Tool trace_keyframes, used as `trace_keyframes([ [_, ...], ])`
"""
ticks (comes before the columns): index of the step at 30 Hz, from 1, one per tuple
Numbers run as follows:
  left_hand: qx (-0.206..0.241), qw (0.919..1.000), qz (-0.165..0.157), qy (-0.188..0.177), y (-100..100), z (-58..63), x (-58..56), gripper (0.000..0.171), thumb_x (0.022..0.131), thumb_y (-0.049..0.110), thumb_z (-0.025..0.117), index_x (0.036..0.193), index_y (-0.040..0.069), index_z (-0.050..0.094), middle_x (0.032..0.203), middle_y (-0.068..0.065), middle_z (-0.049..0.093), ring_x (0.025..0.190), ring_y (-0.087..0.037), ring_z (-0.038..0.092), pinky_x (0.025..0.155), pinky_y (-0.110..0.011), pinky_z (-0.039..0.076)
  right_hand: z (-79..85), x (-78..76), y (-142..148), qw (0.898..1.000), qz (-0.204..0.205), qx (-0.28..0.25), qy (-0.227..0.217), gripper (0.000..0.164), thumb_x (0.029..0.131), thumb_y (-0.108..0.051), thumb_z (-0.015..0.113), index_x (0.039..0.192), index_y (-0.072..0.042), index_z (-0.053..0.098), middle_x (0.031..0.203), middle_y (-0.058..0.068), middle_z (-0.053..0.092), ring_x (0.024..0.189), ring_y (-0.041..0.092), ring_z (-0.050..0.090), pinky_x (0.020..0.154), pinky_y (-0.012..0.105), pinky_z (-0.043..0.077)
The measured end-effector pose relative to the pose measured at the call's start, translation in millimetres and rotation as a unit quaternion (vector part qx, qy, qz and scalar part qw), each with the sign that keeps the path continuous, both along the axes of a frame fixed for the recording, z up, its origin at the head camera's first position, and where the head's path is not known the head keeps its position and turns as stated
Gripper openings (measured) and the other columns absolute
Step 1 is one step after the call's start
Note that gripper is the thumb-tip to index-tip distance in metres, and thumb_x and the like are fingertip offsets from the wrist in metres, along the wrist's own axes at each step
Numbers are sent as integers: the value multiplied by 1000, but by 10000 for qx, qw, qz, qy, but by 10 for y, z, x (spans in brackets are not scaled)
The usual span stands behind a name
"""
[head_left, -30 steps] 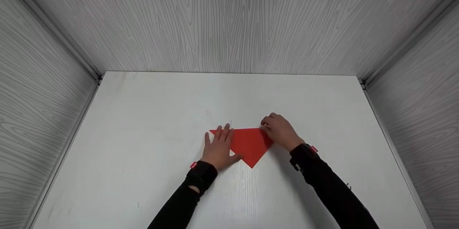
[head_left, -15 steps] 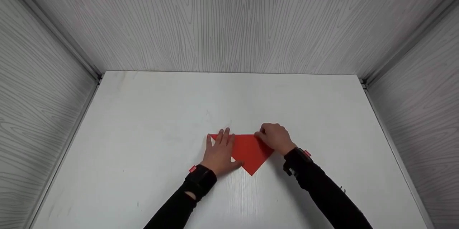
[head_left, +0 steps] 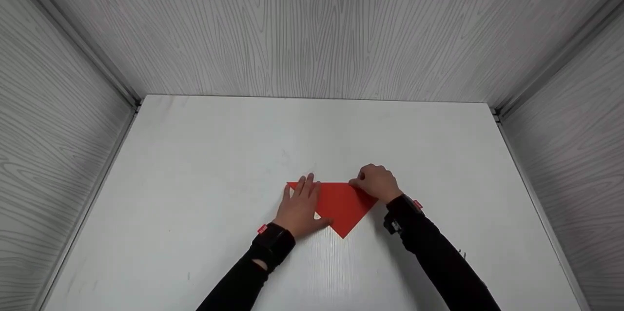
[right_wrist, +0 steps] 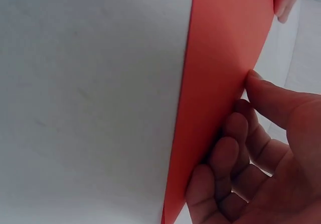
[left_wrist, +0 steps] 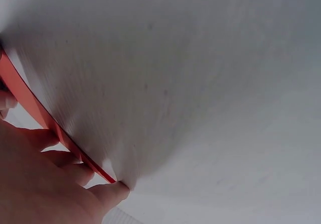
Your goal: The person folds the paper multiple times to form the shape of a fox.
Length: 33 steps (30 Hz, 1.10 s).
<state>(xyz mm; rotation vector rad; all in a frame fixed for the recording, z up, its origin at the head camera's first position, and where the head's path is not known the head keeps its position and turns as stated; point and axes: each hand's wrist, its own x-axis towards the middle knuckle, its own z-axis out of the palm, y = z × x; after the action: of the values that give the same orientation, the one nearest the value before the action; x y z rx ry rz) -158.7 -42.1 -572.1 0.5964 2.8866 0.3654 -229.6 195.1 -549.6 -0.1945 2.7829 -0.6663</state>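
Observation:
A red sheet of folded paper (head_left: 342, 208) lies on the white table, its long straight edge away from me and one corner pointing toward me. My left hand (head_left: 298, 209) rests with spread fingers over the paper's left part, thumb near the lower left edge. In the left wrist view that paper (left_wrist: 30, 103) runs as a narrow strip past the fingertips. My right hand (head_left: 379, 184) pinches the far edge toward the right corner. Seen from the right wrist, its thumb (right_wrist: 268, 91) and curled fingers meet at the edge of the paper (right_wrist: 215, 68).
The white tabletop (head_left: 219, 155) spreads around the hands. Grey wood-grain panels enclose it: a back wall (head_left: 312, 33), a left wall (head_left: 53, 130) and a right wall (head_left: 570, 130). Black bands (head_left: 274, 242) circle both wrists, over black sleeves.
The paper has shifted slightly toward me, with both hands. My right hand has closed in on the far edge, then edged a little right in the last half second.

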Motion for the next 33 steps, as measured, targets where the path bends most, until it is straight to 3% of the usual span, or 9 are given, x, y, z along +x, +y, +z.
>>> trace_keyframes([
  [7,106,9999,20,-3,-26,-5,7,98,89,61,70,161,6,35,169,-17,25,155,-37,24,120,-64,22,21,-67,280,9996,-46,-201,-211,28,92,-26,75,76,-3,73,61,-4,54,62,14,48,56,28,39],
  [15,255,9997,53,27,-48,-36,7,98,88,61,72,161,6,35,169,-17,25,155,-37,24,120,-65,21,77,-88,618,9988,-65,-230,-434,30,92,-22,74,70,-2,68,56,-7,42,58,14,41,56,28,34],
  [22,338,9994,54,-21,-44,-63,10,98,88,62,71,161,7,34,169,-16,24,155,-36,23,121,-64,20,97,-78,839,9981,-192,-178,-565,27,93,-22,74,76,-1,73,60,-5,49,61,15,45,58,29,38],
  [27,430,9990,74,-96,-31,-52,6,99,88,60,73,161,7,34,169,-16,24,155,-36,22,121,-64,19,93,-66,926,9984,-196,-217,-489,31,94,-21,73,69,-4,64,58,-5,44,59,14,42,57,29,35],
  [33,357,9992,57,-164,-16,-30,0,98,89,60,71,162,7,33,170,-16,22,156,-36,22,121,-64,18,153,-15,623,9987,-342,-333,153,20,97,-19,70,93,1,72,78,7,67,70,21,57,65,34,47],
])
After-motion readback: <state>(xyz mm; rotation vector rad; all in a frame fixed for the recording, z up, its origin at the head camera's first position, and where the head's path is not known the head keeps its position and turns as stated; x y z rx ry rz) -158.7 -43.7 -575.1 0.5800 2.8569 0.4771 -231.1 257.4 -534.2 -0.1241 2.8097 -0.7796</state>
